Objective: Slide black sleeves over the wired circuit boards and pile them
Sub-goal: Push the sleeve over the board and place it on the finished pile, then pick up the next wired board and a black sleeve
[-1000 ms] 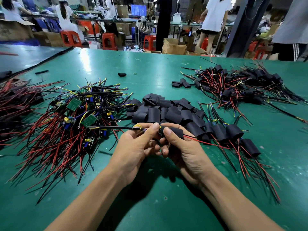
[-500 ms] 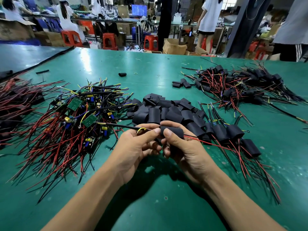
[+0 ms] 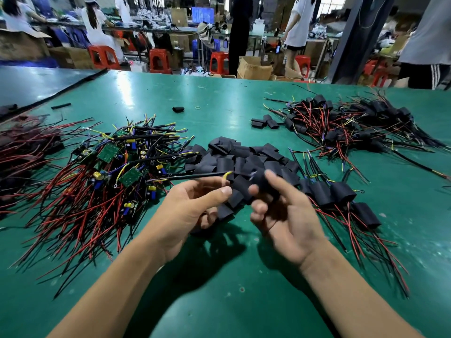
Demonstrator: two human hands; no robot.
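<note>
My right hand (image 3: 288, 215) pinches a black-sleeved circuit board (image 3: 262, 182) between thumb and forefinger; the board is blurred. Its black lead with a yellow tip (image 3: 195, 176) sticks out to the left, just above my left hand (image 3: 192, 208). That hand is a little apart from the board, thumb out and fingers loosely curled, gripping nothing that I can see. Behind both hands lies a heap of loose black sleeves (image 3: 244, 157). To the left is a pile of bare green boards with red and black wires (image 3: 107, 172). Sleeved boards (image 3: 341, 193) lie in a row at the right.
A larger heap of sleeved boards (image 3: 341, 125) sits far right on the green table (image 3: 219, 289), with a few stray sleeves (image 3: 264, 123) beside it and one (image 3: 178, 109) mid-table. More red wiring (image 3: 24, 152) lies at the left edge. People stand beyond the table.
My hands, pressed together on the sleeve and board before, have come apart. The left has let go and the right has lifted the sleeved board up and to the right.
</note>
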